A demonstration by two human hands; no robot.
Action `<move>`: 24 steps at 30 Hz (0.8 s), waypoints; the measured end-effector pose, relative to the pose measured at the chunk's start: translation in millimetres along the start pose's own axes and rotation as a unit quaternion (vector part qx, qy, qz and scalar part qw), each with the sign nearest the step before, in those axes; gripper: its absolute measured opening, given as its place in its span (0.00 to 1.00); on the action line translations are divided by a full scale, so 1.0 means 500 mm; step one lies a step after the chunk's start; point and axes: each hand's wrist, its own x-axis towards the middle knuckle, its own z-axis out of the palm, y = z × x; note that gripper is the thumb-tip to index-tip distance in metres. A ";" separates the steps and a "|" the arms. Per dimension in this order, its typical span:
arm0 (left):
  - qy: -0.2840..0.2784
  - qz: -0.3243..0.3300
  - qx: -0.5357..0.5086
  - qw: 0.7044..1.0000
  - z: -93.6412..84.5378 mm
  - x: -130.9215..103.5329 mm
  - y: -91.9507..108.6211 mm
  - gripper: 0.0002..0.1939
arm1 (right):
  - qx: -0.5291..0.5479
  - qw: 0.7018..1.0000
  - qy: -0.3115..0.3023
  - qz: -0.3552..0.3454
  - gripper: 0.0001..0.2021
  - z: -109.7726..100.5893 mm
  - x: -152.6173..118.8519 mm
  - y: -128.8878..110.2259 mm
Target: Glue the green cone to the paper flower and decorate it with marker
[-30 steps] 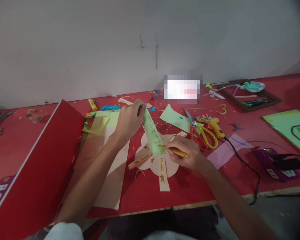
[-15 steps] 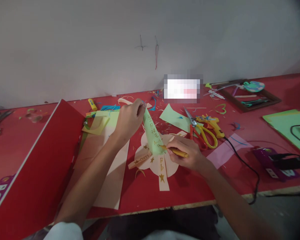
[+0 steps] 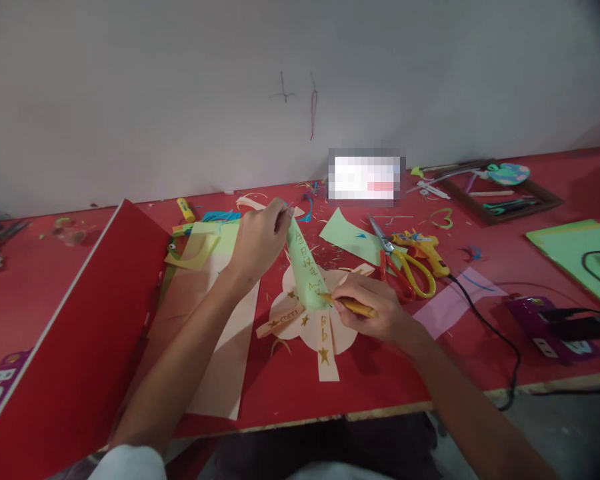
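Observation:
A light green paper strip point(image 3: 305, 263) with gold handwriting runs down over a pale peach paper flower point(image 3: 347, 340). My left hand point(image 3: 265, 237) pinches the strip's far end between closed fingers. In my right hand point(image 3: 370, 303) is a gold-yellow marker pen point(image 3: 355, 306), its tip at the lower part of the green strip. Peach strips with gold stars and letters stick out from the flower, one marked "Bb" point(image 3: 325, 347) toward me and another point(image 3: 283, 318) to the left.
Right of the flower lie scissors point(image 3: 415, 273), a yellow glue gun point(image 3: 427, 252) with a black cord and pink paper point(image 3: 455, 303). Peach sheets point(image 3: 220, 353) and a red board point(image 3: 80, 333) are at left. A brown frame point(image 3: 500, 213) holds tools, near green sheets point(image 3: 575, 253).
The pen tip has shifted slightly on the green strip, with more gold marking near its lower end. My left hand keeps its hold.

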 end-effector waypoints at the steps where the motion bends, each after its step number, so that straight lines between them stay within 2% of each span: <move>1: -0.001 -0.001 0.000 1.000 0.000 0.000 0.000 0.13 | 0.000 1.000 -0.003 0.000 0.06 0.000 0.000 0.000; 8: -0.003 -0.004 0.001 1.000 0.000 0.000 0.001 0.13 | 0.009 1.000 0.004 0.005 0.07 0.004 -0.003 0.001; 16: 0.004 0.001 0.003 1.000 0.001 -0.001 0.003 0.13 | 0.022 1.000 -0.019 0.006 0.05 0.006 0.005 -0.005; 22: 0.000 -0.003 0.010 1.000 0.000 0.000 0.002 0.13 | 0.006 0.999 0.044 0.018 0.08 -0.002 -0.001 0.001; 24: 0.002 0.000 0.008 1.000 0.000 0.000 0.002 0.13 | -0.005 0.999 0.047 0.018 0.07 -0.003 -0.001 0.003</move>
